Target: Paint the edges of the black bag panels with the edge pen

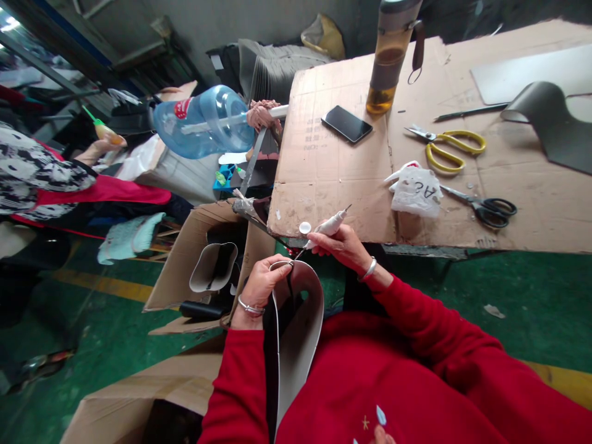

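My left hand (261, 287) is closed on the top edge of a grey curved sheet piece (298, 333) that stands up from my lap. My right hand (340, 245) grips a white pen-shaped tool (329, 226), its lower tip touching the top of the grey piece close to my left fingers. Both wrists wear silver bangles, and both sleeves are red. A small white cap (304, 227) lies on the cardboard table's edge just above my hands.
The cardboard-covered table (333, 179) holds a phone (346, 123), a tea bottle (391, 58), yellow scissors (451, 148), black scissors (485, 208), a plastic bag (416, 191) and a grey sheet (550, 120). A carton (185, 259) holds similar grey pieces. A person sits at left.
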Demonstrator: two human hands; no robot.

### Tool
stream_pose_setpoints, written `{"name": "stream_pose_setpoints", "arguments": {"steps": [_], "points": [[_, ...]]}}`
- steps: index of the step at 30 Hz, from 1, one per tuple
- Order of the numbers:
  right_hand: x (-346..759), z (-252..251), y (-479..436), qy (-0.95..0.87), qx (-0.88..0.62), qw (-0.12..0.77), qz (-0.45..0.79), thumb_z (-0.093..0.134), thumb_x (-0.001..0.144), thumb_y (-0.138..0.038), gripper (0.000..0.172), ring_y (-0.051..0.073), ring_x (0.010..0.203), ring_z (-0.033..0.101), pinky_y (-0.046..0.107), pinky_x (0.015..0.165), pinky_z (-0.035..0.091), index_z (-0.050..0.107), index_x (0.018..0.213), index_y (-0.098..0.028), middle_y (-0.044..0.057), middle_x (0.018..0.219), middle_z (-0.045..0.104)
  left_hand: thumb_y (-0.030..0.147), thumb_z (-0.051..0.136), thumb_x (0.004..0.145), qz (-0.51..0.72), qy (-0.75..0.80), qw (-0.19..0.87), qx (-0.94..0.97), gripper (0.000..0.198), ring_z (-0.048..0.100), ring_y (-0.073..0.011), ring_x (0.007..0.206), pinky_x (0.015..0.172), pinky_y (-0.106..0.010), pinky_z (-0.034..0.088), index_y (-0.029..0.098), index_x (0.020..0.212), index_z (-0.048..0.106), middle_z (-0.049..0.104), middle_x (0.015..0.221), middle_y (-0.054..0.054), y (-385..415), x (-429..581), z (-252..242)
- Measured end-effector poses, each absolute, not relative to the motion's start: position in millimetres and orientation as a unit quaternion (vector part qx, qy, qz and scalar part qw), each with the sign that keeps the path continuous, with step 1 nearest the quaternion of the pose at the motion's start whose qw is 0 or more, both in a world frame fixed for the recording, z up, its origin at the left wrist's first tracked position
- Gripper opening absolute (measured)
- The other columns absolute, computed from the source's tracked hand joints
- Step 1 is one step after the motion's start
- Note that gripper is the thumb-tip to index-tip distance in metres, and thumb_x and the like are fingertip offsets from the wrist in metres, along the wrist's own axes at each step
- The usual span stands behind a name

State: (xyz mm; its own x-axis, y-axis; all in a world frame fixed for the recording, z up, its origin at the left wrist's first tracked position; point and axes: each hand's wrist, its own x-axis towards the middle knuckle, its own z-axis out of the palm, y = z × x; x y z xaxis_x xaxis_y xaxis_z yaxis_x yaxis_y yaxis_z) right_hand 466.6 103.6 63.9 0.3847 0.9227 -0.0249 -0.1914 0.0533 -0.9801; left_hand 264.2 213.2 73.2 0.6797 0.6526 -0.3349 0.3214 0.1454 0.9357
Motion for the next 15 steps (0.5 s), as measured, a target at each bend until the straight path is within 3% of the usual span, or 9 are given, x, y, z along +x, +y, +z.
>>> {"name": "stream_pose_setpoints", "arguments": {"steps": [15], "points": [[459.5, 60.4, 108.0, -0.400, -0.535, 0.615, 0.420, 0.072, 0.087, -0.053, 0.041, 0.014, 0.055, 0.062, 0.022, 0.049, 0.047, 0.072, 0.075, -0.014, 0.003, 0.062, 0.068, 0.031, 0.085, 0.072, 0.140, 0.376, 0.680, 0.614, 0.019, 0.058, -0.0138, 0.074, 0.073, -0.024, 0.043, 0.015, 0.080, 0.078, 0.068, 0.077, -0.001, 209.9, 258.4, 68.8]]}}
